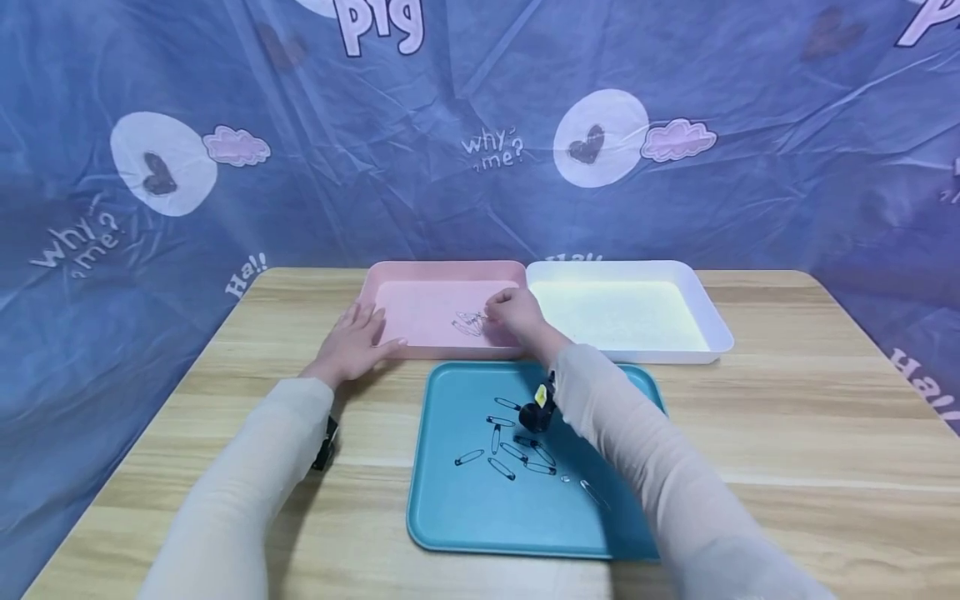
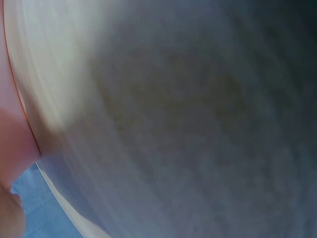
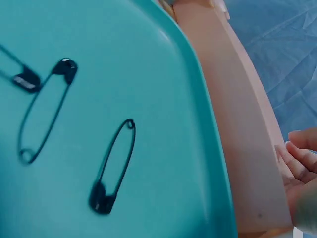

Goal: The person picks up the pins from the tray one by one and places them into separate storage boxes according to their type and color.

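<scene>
In the head view my left hand [image 1: 352, 342] has its fingers spread at the left front corner of the pink tray [image 1: 405, 267], its thumb along the front rim. My right hand [image 1: 517, 315] reaches over the same tray with bent fingers, the fingertips beside a small cluster of safety pins [image 1: 467, 323]. Whether a pin is between those fingertips is hidden. On the teal tray [image 1: 457, 525], below the right forearm, lie several black-headed safety pins [image 1: 501, 468]. The right wrist view shows one such safety pin [image 3: 118, 166] closely, with the curled right fingers [image 3: 302, 158] past the pink wall.
A white tray [image 1: 630, 317] stands against the right side of the pink one. All the trays are on a wood-grain table [image 1: 787, 400]. Behind hangs a blue printed cloth [image 1: 420, 183]. A tiny pale object [image 1: 565, 478] lies on the teal tray.
</scene>
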Available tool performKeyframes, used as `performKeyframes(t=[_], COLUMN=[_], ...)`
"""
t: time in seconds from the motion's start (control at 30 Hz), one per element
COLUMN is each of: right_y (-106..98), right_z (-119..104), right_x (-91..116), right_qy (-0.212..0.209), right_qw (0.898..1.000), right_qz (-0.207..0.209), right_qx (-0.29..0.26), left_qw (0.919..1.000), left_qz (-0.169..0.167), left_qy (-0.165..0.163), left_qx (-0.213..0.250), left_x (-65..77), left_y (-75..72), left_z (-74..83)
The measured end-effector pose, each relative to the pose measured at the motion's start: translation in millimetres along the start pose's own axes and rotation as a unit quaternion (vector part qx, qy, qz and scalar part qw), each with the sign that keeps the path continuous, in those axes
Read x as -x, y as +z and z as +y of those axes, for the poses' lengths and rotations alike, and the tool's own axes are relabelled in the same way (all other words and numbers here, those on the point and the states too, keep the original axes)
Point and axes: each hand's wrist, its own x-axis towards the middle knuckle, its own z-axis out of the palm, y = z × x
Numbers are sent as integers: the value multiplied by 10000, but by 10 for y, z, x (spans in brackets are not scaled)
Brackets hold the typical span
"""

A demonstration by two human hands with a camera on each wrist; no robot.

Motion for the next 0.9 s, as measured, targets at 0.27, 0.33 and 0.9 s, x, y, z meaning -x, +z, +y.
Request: performKeyframes(t=[0.27, 0.33, 0.9], right_y=[-118, -144, -377], right_z=[-44, -62, -55], right_x=[161, 216, 706], right_qy=[163, 195, 124], right_qw=[9986, 9979, 9928], right_qz=[-342, -396, -965], right_qx=[-374, -469, -704], left_qw=[10000, 10000, 10000], left_qz=[15, -4, -60], left_qy=[-8, -17, -44], left_qx=[-46, -74, -49], left_x=[-16, -15, 36], left_y=[-3, -4, -53], left_z=[11, 9, 52])
